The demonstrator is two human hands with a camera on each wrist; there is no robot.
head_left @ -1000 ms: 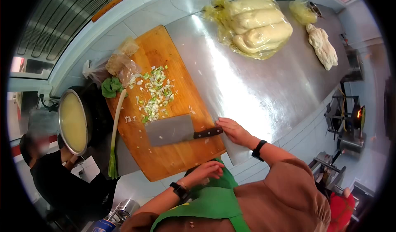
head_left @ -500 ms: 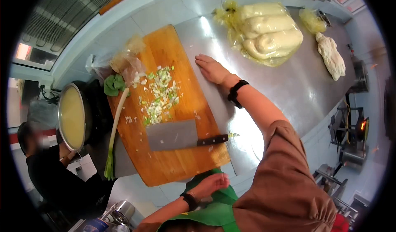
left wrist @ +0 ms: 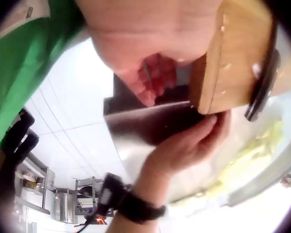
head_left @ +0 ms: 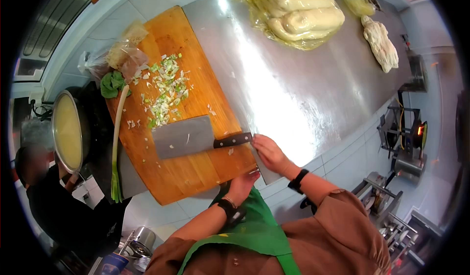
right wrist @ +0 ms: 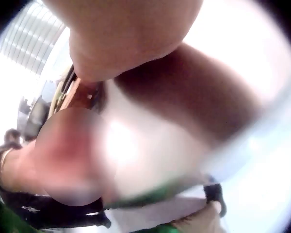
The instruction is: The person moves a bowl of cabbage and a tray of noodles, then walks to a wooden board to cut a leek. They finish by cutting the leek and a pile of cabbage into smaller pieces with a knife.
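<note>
Both hands [head_left: 268, 153] at cutting board's [head_left: 191, 172] near corner.

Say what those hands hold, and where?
Not the steel cleaver. Left hand and right hand sit at the near corner of the orange wooden board; grip cannot be told.

Head view down over cutting board [head_left: 196, 172]; wrist views close beneath its corner.

Bagged dough rolls [head_left: 298, 15] on the steel surface [head_left: 293, 94], a pale dough lump [head_left: 381, 44] beside them, a leek stalk [head_left: 115, 143], a metal bowl of yellow liquid [head_left: 66, 130], a lit burner [head_left: 420, 130]
</note>
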